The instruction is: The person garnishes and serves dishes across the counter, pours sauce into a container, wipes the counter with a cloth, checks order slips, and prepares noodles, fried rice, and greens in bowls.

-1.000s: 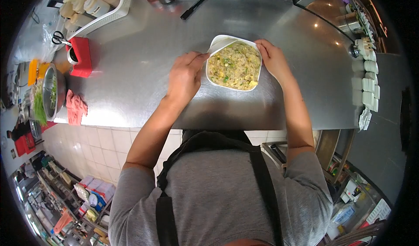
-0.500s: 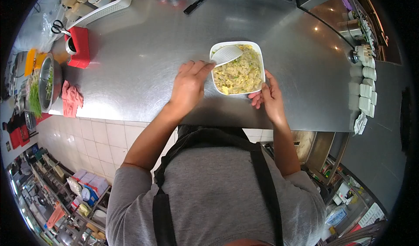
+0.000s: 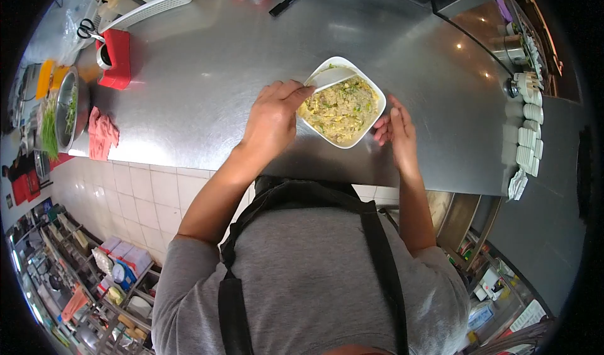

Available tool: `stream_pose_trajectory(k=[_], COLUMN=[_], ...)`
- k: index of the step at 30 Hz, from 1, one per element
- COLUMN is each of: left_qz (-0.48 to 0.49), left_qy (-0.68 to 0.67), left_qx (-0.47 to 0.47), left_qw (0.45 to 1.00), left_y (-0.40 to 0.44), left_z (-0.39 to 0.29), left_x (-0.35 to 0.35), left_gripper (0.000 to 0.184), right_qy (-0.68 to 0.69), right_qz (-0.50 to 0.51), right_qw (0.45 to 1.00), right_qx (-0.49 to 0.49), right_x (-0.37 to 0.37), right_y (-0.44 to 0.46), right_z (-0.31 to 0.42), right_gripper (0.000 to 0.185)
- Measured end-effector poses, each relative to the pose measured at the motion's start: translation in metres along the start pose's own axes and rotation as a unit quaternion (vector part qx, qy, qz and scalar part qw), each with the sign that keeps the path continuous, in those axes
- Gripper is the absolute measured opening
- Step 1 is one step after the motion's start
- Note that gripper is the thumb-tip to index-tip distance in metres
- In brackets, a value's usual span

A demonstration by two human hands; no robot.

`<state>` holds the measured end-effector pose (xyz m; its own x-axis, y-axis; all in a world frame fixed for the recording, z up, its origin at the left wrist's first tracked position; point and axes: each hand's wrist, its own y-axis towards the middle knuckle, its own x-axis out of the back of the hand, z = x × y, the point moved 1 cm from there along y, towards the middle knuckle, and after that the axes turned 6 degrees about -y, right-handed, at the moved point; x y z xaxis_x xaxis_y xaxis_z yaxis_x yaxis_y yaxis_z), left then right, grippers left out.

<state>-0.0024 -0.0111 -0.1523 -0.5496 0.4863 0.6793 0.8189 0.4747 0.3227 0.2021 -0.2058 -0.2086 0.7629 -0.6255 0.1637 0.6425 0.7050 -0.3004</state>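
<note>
A white square bowl [image 3: 350, 145] of fried rice [image 3: 345, 106] with egg and green bits stands on the steel counter, one corner toward me. My left hand [image 3: 274, 117] is closed on the handle of a white rice paddle [image 3: 334, 77], whose blade lies over the rice along the bowl's far left side. Just off the bowl's right side is my right hand [image 3: 399, 128], fingers apart and holding nothing. A narrow gap seems to part it from the rim.
On the steel counter [image 3: 220, 72] lie a black marker [image 3: 291, 0] and a pink cloth [image 3: 102, 135]. At left stand a red holder [image 3: 117, 59], scissors [image 3: 90, 30] and a metal bowl of greens [image 3: 77, 119]. Stacked white dishes [image 3: 532, 112] line the right edge.
The bowl has turned so that a corner points toward me. My right hand has come off its rim and opened to the right. The paddle blade has tilted, still in my left hand.
</note>
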Motion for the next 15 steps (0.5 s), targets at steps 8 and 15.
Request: stream_pose_trajectory(k=[8,15], left_qz=[0.019,0.012], left_qy=[-0.011,-0.006], left_qx=[0.045,0.061], left_qw=[0.999,0.998], left_y=[-0.012,-0.043], left_z=[-0.008,-0.005], left_x=[-0.005,-0.001], left_gripper=[0.052,0.055], right_qy=[-0.053,0.001], right_qz=[0.093,0.076], right_qw=[0.994,0.996], right_qx=[-0.038,-0.040], right_x=[-0.002,-0.010], right_y=[0.024,-0.008], right_z=[0.014,-0.003], right_gripper=[0.043,0.040])
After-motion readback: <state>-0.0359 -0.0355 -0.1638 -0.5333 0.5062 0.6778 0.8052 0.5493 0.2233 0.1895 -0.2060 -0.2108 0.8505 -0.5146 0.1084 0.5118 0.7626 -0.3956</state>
